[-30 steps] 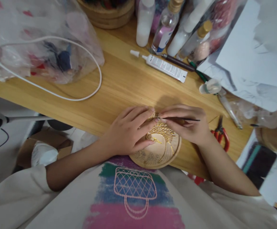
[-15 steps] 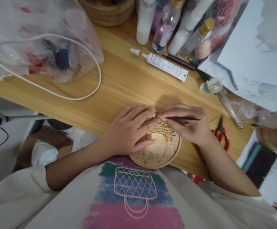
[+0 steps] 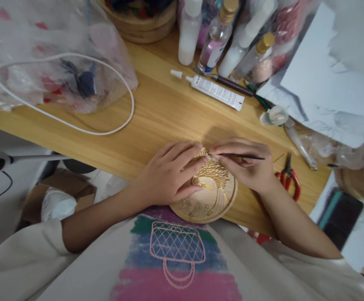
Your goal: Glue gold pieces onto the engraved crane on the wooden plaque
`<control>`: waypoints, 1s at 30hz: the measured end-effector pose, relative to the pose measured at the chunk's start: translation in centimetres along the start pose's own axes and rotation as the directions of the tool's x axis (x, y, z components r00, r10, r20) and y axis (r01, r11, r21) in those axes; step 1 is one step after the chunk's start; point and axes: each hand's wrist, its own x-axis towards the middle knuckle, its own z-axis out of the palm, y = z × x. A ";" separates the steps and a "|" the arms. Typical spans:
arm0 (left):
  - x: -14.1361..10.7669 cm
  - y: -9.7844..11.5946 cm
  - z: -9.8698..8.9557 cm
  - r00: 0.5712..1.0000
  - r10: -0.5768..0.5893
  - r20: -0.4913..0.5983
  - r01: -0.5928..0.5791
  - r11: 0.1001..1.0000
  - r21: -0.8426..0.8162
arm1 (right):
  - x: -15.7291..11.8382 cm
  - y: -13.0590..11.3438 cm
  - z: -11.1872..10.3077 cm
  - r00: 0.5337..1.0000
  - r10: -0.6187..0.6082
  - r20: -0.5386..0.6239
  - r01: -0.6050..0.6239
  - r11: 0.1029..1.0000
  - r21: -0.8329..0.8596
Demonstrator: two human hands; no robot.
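Note:
A round pale wooden plate [image 3: 200, 211] lies at the table's front edge, close to my body. Its face bears a crane-like bird outlined in shiny gold wire, with many small feather loops, and darker wave lines near the bottom. My left hand [image 3: 172, 173] rests over the plate's left side, fingers stretched and spread, the fingertips near the upper feathers. On the upper right, my right hand [image 3: 247, 163] pinches a thin dark stick-like tool [image 3: 243, 156]. Its tip sits among my fingertips at the top of the plate, too small to make out.
Red-handled pliers [image 3: 288, 177] lie right of my right hand. Behind the plate are a white tube [image 3: 217, 93] with its cap off, a dark-handled tool [image 3: 233, 85] and several bottles [image 3: 189, 35]. A white cable [image 3: 106, 133] loops before a plastic bag [image 3: 113, 54]. Papers [image 3: 332, 71] lie right.
The whole view has shifted slightly, so the tabletop things sit a little lower. Both hands keep nearly the same pose on the plate, with the tool still pinched in the right.

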 end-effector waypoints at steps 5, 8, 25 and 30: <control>0.0 0.0 0.0 1.000 0.002 -0.002 -0.002 1.000 0.002 | 0.2 0.0 -0.1 0.999 -0.029 0.034 0.029 1.000 0.002; -0.1 0.0 0.0 1.000 -0.002 0.005 0.002 1.000 -0.002 | 0.3 -0.1 -0.1 0.998 -0.034 0.060 0.035 0.999 -0.008; 0.0 -0.1 0.1 1.000 -0.003 0.005 0.003 1.000 -0.017 | 0.2 -0.2 -0.2 0.994 -0.027 0.107 0.030 0.999 -0.031; 0.0 0.0 0.1 1.000 -0.004 -0.002 0.004 1.000 -0.009 | 0.0 -0.1 -0.1 0.994 -0.040 0.098 0.043 0.999 -0.031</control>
